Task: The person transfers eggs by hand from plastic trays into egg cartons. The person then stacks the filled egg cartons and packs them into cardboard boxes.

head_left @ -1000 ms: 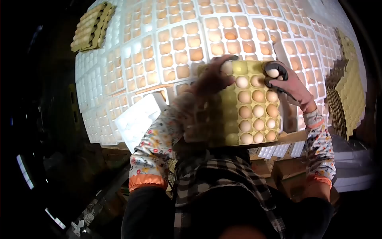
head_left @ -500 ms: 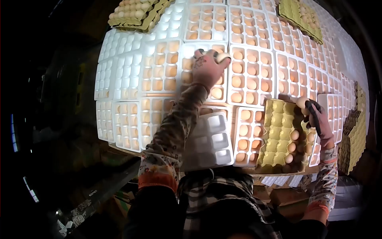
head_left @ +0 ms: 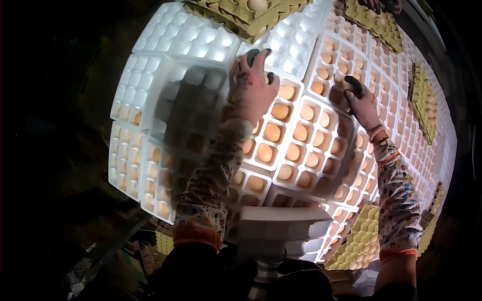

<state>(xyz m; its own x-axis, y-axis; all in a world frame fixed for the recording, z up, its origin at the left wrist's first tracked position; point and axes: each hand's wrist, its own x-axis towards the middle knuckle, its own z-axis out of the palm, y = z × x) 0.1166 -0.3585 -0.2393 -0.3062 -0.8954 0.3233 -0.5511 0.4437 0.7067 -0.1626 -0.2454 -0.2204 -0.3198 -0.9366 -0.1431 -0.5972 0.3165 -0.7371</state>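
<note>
My left hand (head_left: 253, 90), in a pink glove with dark fingertips, is over a white foam egg tray (head_left: 275, 168). Its fingers are spread, with no egg visibly gripped; an egg partly shows between finger and thumb, apparently in a cell. Brown eggs (head_left: 272, 132) sit singly in the cells beside it. To the right, my right hand (head_left: 362, 103) reaches over another foam tray filled with eggs (head_left: 317, 88). Its dark-tipped thumb and finger look apart beside a shadowed cell, and no egg is visible between them.
Yellow pulp cartons (head_left: 251, 25) holding eggs lie at the far edge, above my left hand. Another pulp carton (head_left: 364, 233) is by my right forearm. An upturned white foam tray (head_left: 283, 214) rests near my body. Bare foam trays (head_left: 201, 42) extend to the left; egg-filled ones cover the right.
The view has shifted and turned. My left hand has released the egg it held. My right hand has left the pulp carton for a foam tray, and its egg is no longer visible.
</note>
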